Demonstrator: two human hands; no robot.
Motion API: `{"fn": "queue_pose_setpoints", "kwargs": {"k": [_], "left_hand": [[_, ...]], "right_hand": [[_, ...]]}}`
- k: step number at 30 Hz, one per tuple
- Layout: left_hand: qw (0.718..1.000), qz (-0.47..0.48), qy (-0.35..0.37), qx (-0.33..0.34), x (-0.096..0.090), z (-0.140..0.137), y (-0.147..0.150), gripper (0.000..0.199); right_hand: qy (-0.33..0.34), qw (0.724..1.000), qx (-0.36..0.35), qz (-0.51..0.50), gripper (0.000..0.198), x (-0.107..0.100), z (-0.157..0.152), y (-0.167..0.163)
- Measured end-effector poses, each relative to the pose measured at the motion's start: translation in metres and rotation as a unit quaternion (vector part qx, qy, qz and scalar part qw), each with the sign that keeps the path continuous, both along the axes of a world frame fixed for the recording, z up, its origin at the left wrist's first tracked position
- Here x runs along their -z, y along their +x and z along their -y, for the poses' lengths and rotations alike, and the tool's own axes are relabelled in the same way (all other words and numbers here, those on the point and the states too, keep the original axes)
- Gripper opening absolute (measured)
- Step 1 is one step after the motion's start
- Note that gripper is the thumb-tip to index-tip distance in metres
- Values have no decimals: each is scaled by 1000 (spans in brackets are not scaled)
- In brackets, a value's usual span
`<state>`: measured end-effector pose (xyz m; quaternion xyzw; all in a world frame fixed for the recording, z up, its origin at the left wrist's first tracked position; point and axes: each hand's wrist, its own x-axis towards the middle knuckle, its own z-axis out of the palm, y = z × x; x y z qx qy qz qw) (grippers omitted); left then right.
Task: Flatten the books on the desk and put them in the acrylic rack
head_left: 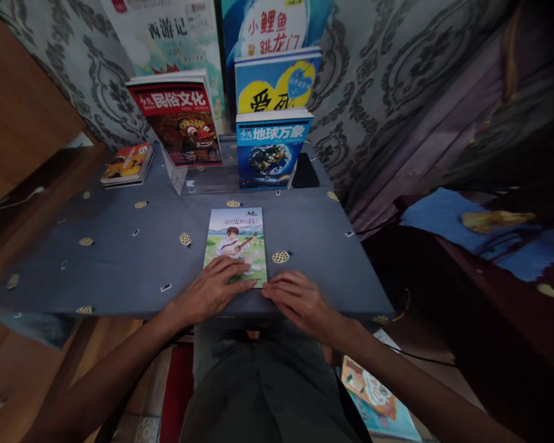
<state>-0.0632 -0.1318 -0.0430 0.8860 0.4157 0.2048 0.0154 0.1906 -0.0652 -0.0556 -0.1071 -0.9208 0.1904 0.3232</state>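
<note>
A closed book (pixel 231 227) lies flat on the table near its front edge, its cover showing a figure with a guitar on green grass. My left hand (pixel 219 286) rests across the lower left of the cover, fingers stretched out and pointing right. At the lower right corner of the book is my right hand (pixel 300 298), its fingertips touching or close to the corner, fingers extended side by side. Neither hand lifts anything. The bottom edge of the cover is partly hidden under my left hand.
A clear stand (pixel 178 178) at the back holds upright books, among them a red-topped book (pixel 184 123) and a blue globe book (pixel 272 147). A black phone (pixel 306 172) lies beside it. Small stacked books (pixel 127 165) sit back left. More books (pixel 372 387) lie low at right.
</note>
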Motion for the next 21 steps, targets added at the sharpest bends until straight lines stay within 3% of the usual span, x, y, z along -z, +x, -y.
{"fn": "queue_pose_setpoints", "kwargs": {"k": [5, 7, 12, 17, 19, 21], "left_hand": [[998, 48, -44, -3, -6, -2, -2, 27], [994, 75, -54, -56, -3, -7, -7, 28], [949, 79, -62, -298, 17, -26, -27, 48], [925, 192, -102, -312, 22, -37, -35, 49], [889, 308, -133, -312, 18, -41, -37, 47], [815, 451, -173, -320, 14, -47, -38, 48]], "right_hand": [[-28, 999, 2, 16, 25, -7, 1, 0], [-44, 998, 15, 35, 28, -10, -2, -4], [-43, 982, 138, 123, 36, -6, -16, -26], [-50, 971, 179, 151, 40, 5, -25, -44], [-48, 973, 181, 137, 39, 9, -25, -45], [-51, 975, 181, 116, 38, 14, -25, -43]]}}
